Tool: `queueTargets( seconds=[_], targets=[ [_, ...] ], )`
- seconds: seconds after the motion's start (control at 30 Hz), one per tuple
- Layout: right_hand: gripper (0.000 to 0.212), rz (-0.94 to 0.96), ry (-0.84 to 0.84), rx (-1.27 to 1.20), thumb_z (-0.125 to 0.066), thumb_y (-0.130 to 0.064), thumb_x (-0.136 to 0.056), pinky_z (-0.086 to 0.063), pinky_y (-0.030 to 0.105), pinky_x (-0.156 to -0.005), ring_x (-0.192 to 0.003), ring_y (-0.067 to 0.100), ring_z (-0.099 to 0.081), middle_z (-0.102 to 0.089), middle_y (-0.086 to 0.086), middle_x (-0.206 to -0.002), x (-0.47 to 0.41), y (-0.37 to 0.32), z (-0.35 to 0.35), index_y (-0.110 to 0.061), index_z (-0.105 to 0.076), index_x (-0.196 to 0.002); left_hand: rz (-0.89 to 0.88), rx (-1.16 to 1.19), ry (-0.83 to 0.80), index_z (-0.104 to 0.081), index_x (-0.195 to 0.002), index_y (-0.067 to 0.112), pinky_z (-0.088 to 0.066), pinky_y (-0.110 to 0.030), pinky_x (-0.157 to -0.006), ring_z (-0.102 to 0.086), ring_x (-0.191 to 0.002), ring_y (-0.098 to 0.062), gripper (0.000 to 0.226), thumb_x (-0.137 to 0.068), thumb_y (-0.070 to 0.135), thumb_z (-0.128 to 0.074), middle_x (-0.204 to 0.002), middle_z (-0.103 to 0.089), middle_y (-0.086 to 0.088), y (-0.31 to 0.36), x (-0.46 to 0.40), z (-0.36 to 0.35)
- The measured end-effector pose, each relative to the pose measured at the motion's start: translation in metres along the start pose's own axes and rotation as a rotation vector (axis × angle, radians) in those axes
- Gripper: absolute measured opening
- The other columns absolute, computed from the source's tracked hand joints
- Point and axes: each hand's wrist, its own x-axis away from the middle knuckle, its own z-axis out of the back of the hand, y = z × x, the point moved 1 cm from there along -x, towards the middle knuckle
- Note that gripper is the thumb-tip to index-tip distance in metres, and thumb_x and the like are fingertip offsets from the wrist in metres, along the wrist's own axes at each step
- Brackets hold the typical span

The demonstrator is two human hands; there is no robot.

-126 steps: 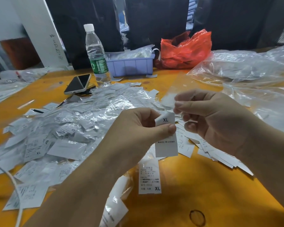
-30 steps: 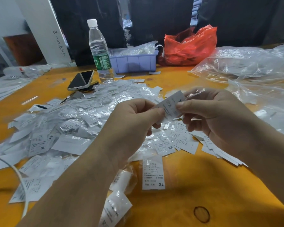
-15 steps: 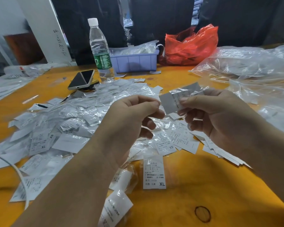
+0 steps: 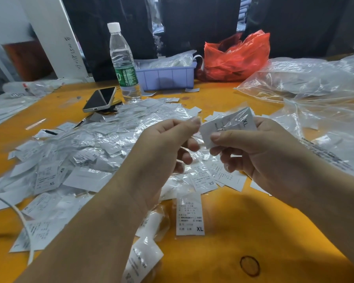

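Sorting of garment size labels at a yellow table [image 4: 243,225]; all positions are referred to the water bottle [image 4: 122,58].

The bagged XL label [image 4: 231,123] is held in the air, in front of the bottle and to its right, well clear of the table. It is pinched between thumb and fingers of the right hand [image 4: 274,158] at its near edge. Its long axis runs crosswise, rising away from the bottle's side, with the "XL" print at the end farther from the bottle. The left hand [image 4: 157,158] is raised on the bottle's side of the label, fingers curled, thumb and forefinger tips pressed together just beside the label's nearer short edge. Whether a fold of the clear sleeve is caught between them cannot be told. The hands are thus close together but not touching. The left hand is judged to be better placed for any pull or smoothing along the long axis.

Below the hands, in front of the bottle, a heap of bagged labels [image 4: 102,144] is spread (XS and XL prints are legible). One flat XL label [image 4: 189,214] lies nearer the viewer. A phone [image 4: 99,99] rests just left of the bottle's base, and a purple tray [image 4: 166,78] stands just to its right. A red bag [image 4: 235,58] sits beyond the tray, and clear plastic bags [image 4: 315,84] are piled farthest right. Nothing stands between the two hands. The heap beneath is the only obstacle if the label is lowered.
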Motion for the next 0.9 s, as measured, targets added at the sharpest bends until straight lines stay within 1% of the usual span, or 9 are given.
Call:
queueTargets(
  seconds=[0.07, 0.17, 0.27, 0.4, 0.47, 0.53, 0.6, 0.73, 0.9],
  targets=[
    [0.014, -0.010, -0.047, 0.018, -0.068, -0.006, -0.083, -0.046, 0.021, -0.047, -0.055, 0.011, -0.057, -0.068, 0.008, -0.067, 0.000, 0.000, 0.001, -0.012, -0.075, -0.073, -0.010, -0.049, -0.008, -0.069, -0.083, 0.017, -0.039, -0.021, -0.047, -0.046, -0.050, -0.008, 0.028, -0.068, 0.040, -0.073, -0.059, -0.057, 0.007, 0.000, 0.000, -0.001],
    [0.007, -0.036, -0.158, 0.043, -0.070, -0.012, -0.077, -0.048, 0.021, -0.049, -0.058, 0.013, -0.059, -0.069, 0.010, -0.072, 0.002, -0.003, 0.000, -0.009, -0.075, -0.082, -0.034, -0.118, -0.002, -0.069, -0.084, 0.012, -0.038, -0.018, -0.045, -0.042, -0.047, -0.006, 0.009, -0.083, 0.021, -0.070, -0.052, -0.052, 0.010, -0.001, 0.001, -0.003],
    [0.026, -0.021, -0.129, 0.057, -0.069, -0.022, -0.072, -0.050, 0.022, -0.051, -0.062, 0.013, -0.059, -0.068, 0.008, -0.076, 0.000, -0.010, 0.005, -0.005, -0.071, -0.092, -0.047, -0.184, 0.085, -0.069, -0.077, 0.014, -0.038, -0.020, -0.048, -0.043, -0.046, -0.005, 0.011, -0.088, 0.017, -0.066, -0.051, -0.053, 0.011, 0.001, -0.002, 0.006],
    [0.011, 0.238, 0.163, 0.609, -0.063, -0.027, -0.081, -0.052, 0.020, -0.055, -0.063, 0.006, -0.063, -0.070, -0.005, -0.072, 0.000, -0.015, 0.015, -0.020, -0.070, -0.087, -0.107, -0.564, 0.295, -0.068, -0.070, 0.021, -0.042, -0.020, -0.044, -0.052, -0.049, -0.001, 0.014, -0.083, 0.026, -0.065, -0.057, -0.062, 0.010, -0.001, -0.006, 0.018],
    [0.008, 0.289, 0.190, 0.858, -0.063, -0.023, -0.086, -0.051, 0.020, -0.056, -0.066, 0.005, -0.063, -0.068, -0.009, -0.073, 0.000, -0.013, 0.015, -0.023, -0.071, -0.085, -0.079, -0.695, 0.349, -0.066, -0.071, 0.022, -0.047, -0.027, -0.052, -0.058, -0.062, -0.008, 0.012, -0.081, 0.027, -0.063, -0.063, -0.064, 0.007, -0.004, -0.008, 0.020],
    [0.011, 0.234, 0.162, 1.040, -0.063, -0.017, -0.088, -0.051, 0.021, -0.059, -0.070, 0.004, -0.061, -0.066, -0.012, -0.081, -0.001, -0.009, 0.017, -0.024, -0.071, -0.090, -0.028, -0.791, 0.364, -0.064, -0.074, 0.024, -0.055, -0.034, -0.062, -0.060, -0.071, -0.014, 0.009, -0.081, 0.027, -0.061, -0.071, -0.065, 0.007, -0.007, -0.009, 0.021],
    [0.015, 0.149, 0.119, 1.194, -0.063, -0.017, -0.088, -0.051, 0.026, -0.070, -0.081, 0.007, -0.059, -0.064, -0.012, -0.090, -0.003, -0.006, 0.020, -0.026, -0.070, -0.097, -0.002, -0.895, 0.393, -0.062, -0.084, 0.027, -0.051, -0.032, -0.062, -0.060, -0.075, -0.014, 0.003, -0.082, 0.030, -0.062, -0.078, -0.063, 0.007, -0.009, -0.009, 0.023],
    [0.017, 0.019, -0.025, 1.308, -0.069, -0.035, -0.082, -0.050, 0.028, -0.075, -0.092, 0.008, -0.055, -0.056, -0.015, -0.102, 0.000, -0.001, 0.015, -0.030, -0.068, -0.098, -0.058, -1.007, 0.429, -0.053, -0.111, 0.033, -0.040, -0.029, -0.060, -0.058, -0.084, -0.018, 0.031, -0.082, 0.030, -0.065, -0.091, -0.060, 0.005, -0.010, -0.008, 0.023],
    [0.018, -0.023, -0.062, 1.337, -0.074, -0.038, -0.074, -0.048, 0.034, -0.080, -0.101, 0.009, -0.044, -0.051, -0.017, -0.101, -0.001, 0.004, 0.011, -0.031, -0.069, -0.090, -0.106, -0.959, 0.368, -0.058, -0.101, 0.034, -0.045, -0.029, -0.062, -0.059, -0.080, -0.016, 0.019, -0.083, 0.031, -0.065, -0.087, -0.061, 0.005, -0.010, -0.007, 0.017]
  ],
)
